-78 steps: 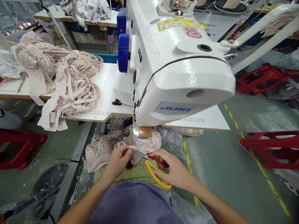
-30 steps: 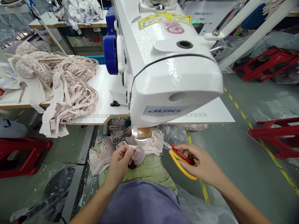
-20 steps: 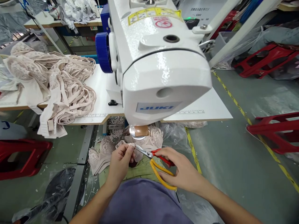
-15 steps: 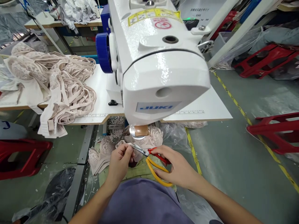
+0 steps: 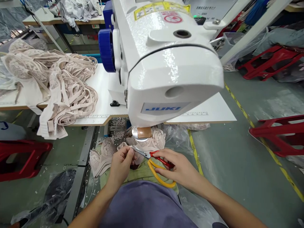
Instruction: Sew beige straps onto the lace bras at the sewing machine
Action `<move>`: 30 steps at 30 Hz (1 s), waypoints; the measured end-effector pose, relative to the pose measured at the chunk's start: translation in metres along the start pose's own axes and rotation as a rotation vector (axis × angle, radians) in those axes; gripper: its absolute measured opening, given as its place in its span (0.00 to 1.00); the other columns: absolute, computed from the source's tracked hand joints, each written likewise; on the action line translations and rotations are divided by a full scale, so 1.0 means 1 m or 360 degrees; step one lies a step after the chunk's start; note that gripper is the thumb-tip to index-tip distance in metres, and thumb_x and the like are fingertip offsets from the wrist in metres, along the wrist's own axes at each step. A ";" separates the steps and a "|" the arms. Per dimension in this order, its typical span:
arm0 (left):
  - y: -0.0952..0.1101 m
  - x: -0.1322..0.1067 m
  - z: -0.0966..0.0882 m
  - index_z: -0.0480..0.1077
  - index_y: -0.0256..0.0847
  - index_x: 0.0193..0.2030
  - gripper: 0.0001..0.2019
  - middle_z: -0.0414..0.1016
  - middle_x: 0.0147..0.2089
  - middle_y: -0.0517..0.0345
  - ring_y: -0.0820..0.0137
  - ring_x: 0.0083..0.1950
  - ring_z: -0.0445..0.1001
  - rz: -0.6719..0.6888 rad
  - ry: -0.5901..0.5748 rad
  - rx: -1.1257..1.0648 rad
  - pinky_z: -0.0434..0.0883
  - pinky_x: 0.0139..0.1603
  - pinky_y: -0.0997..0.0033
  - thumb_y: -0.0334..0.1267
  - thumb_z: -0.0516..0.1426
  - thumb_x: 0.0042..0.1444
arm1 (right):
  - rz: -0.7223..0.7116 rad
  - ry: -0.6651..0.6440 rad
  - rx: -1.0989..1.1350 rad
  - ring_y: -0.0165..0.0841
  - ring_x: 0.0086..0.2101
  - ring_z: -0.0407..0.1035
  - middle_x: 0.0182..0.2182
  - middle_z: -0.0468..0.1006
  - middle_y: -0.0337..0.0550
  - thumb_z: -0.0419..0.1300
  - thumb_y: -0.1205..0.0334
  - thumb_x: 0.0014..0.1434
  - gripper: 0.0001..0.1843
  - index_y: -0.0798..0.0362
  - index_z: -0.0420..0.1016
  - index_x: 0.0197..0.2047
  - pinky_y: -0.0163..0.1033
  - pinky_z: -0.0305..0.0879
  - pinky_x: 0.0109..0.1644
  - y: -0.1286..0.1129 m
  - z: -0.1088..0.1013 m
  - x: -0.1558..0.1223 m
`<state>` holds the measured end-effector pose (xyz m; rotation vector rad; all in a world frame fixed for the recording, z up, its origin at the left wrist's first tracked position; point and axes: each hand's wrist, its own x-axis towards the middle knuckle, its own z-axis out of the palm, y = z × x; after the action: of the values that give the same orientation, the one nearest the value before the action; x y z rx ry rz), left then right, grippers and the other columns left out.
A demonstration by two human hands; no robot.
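My right hand (image 5: 174,164) grips a pair of scissors (image 5: 148,155) with one red and one yellow handle. Their metal blades point left, and the tips lie right at the fingers of my left hand (image 5: 123,163). With thumb and forefinger pinched, that hand holds an edge of a beige lace bra (image 5: 106,148). More of the bra's lace and cup shows below the sewing machine head (image 5: 173,82), close to its presser area (image 5: 142,133). What exactly lies between the blades is too small to make out.
A heap of beige bras with straps (image 5: 68,91) covers the left of the white machine table (image 5: 201,110). Red stools (image 5: 280,134) stand on the floor at both sides. Clear plastic (image 5: 177,139) hangs under the table edge. Fabric scraps dot the base below the machine.
The view has shifted slightly, so the machine head appears a little larger and farther right. Both hands and the scissors keep nearly the same place and grip.
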<state>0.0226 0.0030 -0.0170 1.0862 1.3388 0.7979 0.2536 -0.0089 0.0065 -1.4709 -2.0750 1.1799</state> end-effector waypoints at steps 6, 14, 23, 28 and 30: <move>0.003 0.001 -0.002 0.67 0.39 0.28 0.17 0.68 0.26 0.63 0.76 0.26 0.64 -0.0024 0.0035 0.0027 0.61 0.28 0.76 0.49 0.55 0.62 | -0.0001 0.0051 -0.0002 0.30 0.30 0.70 0.37 0.77 0.42 0.60 0.58 0.61 0.15 0.47 0.75 0.52 0.35 0.65 0.34 0.008 0.001 -0.006; 0.000 0.001 -0.001 0.67 0.38 0.28 0.16 0.62 0.23 0.65 0.77 0.25 0.58 -0.0188 -0.0005 -0.0340 0.57 0.27 0.77 0.48 0.57 0.60 | 0.0350 0.0211 -0.0429 0.34 0.27 0.70 0.37 0.80 0.44 0.57 0.45 0.61 0.20 0.44 0.76 0.52 0.38 0.65 0.27 0.066 -0.067 -0.020; 0.012 0.006 0.005 0.70 0.38 0.30 0.17 0.67 0.23 0.63 0.77 0.23 0.62 -0.0333 -0.0248 -0.0376 0.60 0.26 0.77 0.49 0.54 0.60 | -0.0276 0.0852 -0.0966 0.45 0.48 0.71 0.47 0.77 0.57 0.55 0.52 0.65 0.21 0.56 0.72 0.54 0.49 0.68 0.51 0.060 -0.057 0.030; 0.029 0.010 0.003 0.67 0.40 0.26 0.16 0.69 0.24 0.62 0.77 0.18 0.62 -0.0503 -0.0793 -0.0126 0.61 0.23 0.75 0.48 0.52 0.59 | -0.0862 -0.0023 -0.0468 0.34 0.42 0.73 0.43 0.80 0.44 0.49 0.63 0.68 0.14 0.50 0.74 0.49 0.38 0.68 0.45 0.013 0.029 0.037; 0.031 0.010 -0.003 0.66 0.40 0.26 0.18 0.69 0.23 0.62 0.76 0.18 0.63 -0.0449 -0.0816 0.0063 0.61 0.23 0.74 0.49 0.51 0.60 | -0.0718 0.0012 -0.0404 0.34 0.39 0.72 0.39 0.79 0.44 0.47 0.65 0.68 0.14 0.51 0.74 0.46 0.37 0.68 0.42 0.022 0.034 0.044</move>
<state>0.0247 0.0233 0.0088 1.0160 1.0377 0.2575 0.2263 0.0180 -0.0396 -1.0095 -2.4468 0.7577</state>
